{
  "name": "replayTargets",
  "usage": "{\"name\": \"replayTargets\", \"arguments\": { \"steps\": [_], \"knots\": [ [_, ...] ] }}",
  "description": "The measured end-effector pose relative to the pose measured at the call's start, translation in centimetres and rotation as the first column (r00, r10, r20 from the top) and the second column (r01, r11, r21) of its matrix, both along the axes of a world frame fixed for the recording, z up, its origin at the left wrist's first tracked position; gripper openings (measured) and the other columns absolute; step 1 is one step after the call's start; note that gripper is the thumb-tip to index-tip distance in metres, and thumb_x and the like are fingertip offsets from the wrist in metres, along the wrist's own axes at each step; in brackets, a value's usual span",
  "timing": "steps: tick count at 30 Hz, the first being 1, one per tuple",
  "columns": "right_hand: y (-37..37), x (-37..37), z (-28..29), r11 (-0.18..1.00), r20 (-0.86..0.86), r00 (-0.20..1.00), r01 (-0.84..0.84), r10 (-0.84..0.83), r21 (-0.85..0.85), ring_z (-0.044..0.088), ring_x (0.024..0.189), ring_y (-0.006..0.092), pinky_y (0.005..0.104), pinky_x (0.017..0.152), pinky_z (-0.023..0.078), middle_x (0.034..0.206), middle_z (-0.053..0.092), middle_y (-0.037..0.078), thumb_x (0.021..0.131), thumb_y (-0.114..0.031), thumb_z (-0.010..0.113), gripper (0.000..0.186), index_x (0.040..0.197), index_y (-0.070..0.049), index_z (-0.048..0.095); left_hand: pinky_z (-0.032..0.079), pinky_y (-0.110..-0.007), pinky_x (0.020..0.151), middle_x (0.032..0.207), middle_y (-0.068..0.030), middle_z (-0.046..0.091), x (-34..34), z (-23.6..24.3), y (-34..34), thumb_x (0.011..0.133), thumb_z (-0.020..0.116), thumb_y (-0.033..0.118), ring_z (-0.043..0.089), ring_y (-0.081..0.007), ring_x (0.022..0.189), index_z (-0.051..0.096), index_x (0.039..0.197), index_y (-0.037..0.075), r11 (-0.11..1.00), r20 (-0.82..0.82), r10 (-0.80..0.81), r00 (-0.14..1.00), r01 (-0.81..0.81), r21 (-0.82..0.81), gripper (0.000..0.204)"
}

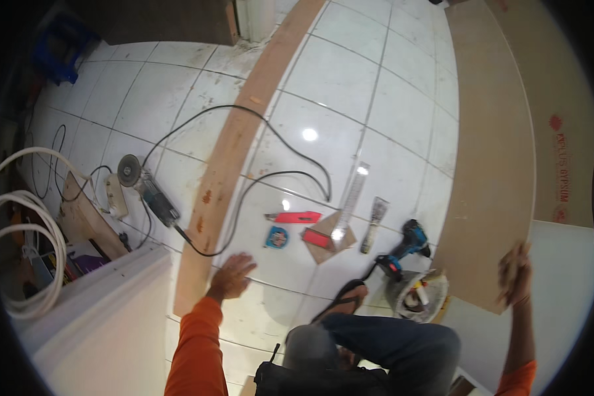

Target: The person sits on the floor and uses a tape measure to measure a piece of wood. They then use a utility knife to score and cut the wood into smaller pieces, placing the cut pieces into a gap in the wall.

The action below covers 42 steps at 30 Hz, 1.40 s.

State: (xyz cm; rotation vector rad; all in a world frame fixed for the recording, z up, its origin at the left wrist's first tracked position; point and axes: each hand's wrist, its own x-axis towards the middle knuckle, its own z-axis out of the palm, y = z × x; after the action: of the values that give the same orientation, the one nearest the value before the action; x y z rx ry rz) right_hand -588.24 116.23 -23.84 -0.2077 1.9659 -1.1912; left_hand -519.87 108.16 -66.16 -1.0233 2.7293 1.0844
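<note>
My left hand (233, 274) lies with fingers spread near the white tile floor, beside a long wooden plank (226, 170). My right hand (516, 272) is raised over the board sheets at the right, its fingers closed around a small tan piece, blurred and hard to make out. Ahead of my left hand are a red utility knife (296, 217) and a blue tape measure (277, 237). A steel ruler (354, 195) and a red block-shaped thing (315, 237) rest on a small brown square board (323, 253). A putty knife (374, 224) lies to their right.
A cordless drill (409, 243) stands by a bucket (435, 297) near my sandalled foot. Left of the plank lies an angle grinder (153, 195), its black cord looping across the plank. A brown board sheet (488, 132) spans the right. A white hose-like coil (58, 264) and power strip (115, 197) are left.
</note>
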Motion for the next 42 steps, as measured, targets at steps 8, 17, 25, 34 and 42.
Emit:
{"name": "replayTargets", "arguments": {
  "steps": [8, 17, 25, 34, 42],
  "knots": [
    [12.5, 4.3, 1.8, 0.972, 0.645, 0.734, 0.228, -0.212, 0.06, 0.066, 0.07, 0.0223, 0.0338, 0.048, 0.057, 0.082, 0.066, 0.006, 0.08, -0.032, 0.062, 0.028, 0.101, -0.014, 0.063, 0.019, -0.059, 0.124, 0.162, -0.0193, 0.038, -8.7, 6.6, 4.4, 0.086, 0.056, 0.024, 0.031, -0.0446, 0.15, 0.035, 0.159, 0.008, 0.892, 0.724, 0.064, 0.687, -0.364, 0.266, 0.077],
    [20.0, 4.8, 14.1, 0.849, 0.662, 0.586, 0.505, -0.468, 0.153, 0.058, 0.061, 0.023, 0.0368, 0.048, 0.048, 0.069, 0.059, 0.004, 0.077, -0.037, 0.059, 0.026, 0.091, -0.014, 0.059, 0.048, -0.04, 0.104, 0.126, -0.0175, 0.068, -31.1, 37.9, 6.3, 0.101, 0.056, 0.031, 0.063, -0.0324, 0.121, 0.06, 0.138, 0.01, 0.627, 0.106, 0.287, 0.952, -0.27, 0.73, 0.042],
    [16.1, 5.2, 28.1, 0.857, 0.641, 0.642, 0.513, -0.42, 0.047, 0.051, 0.041, 0.0151, 0.0274, 0.034, 0.039, 0.058, 0.056, 0.001, 0.089, -0.042, 0.066, 0.031, 0.077, -0.016, 0.057, 0.043, -0.039, 0.111, 0.145, -0.0182, 0.059, -25.0, 51.5, -7.9, 0.097, 0.06, 0.051, 0.057, -0.0317, 0.132, 0.051, 0.149, 0.006, 0.67, 0.432, 0.384, 0.816, -0.568, 0.478, 0.07],
    [-5.4, -7.1, 31.1, 0.875, 0.534, 0.755, 0.481, -0.379, -0.059, 0.057, 0.05, 0.0218, 0.0336, 0.037, 0.042, 0.073, 0.065, 0.006, 0.094, -0.044, 0.058, 0.027, 0.097, -0.018, 0.062, 0.044, -0.046, 0.103, 0.138, -0.01, 0.062, -16.9, 59.2, -22.9, 0.098, 0.057, 0.055, 0.062, -0.0289, 0.115, 0.055, 0.144, 0.011, 0.149, 0.558, 0.569, 0.604, -0.743, 0.652, 0.064],
    [-25.2, -18.0, 33.4, 0.86, 0.465, 0.804, 0.486, -0.371, -0.154, 0.062, 0.057, 0.0258, 0.0391, 0.047, 0.051, 0.071, 0.06, 0.007, 0.088, -0.041, 0.055, 0.03, 0.101, -0.015, 0.055, 0.051, -0.051, 0.087, 0.11, -0.0172, 0.07, -21.5, 58.4, -44.2, 0.091, 0.058, 0.037, 0.069, -0.0362, 0.1, 0.069, 0.109, 0.009, 0.611, 0.513, 0.294, 0.806, -0.572, 0.547, 0.035]
  ]
}}
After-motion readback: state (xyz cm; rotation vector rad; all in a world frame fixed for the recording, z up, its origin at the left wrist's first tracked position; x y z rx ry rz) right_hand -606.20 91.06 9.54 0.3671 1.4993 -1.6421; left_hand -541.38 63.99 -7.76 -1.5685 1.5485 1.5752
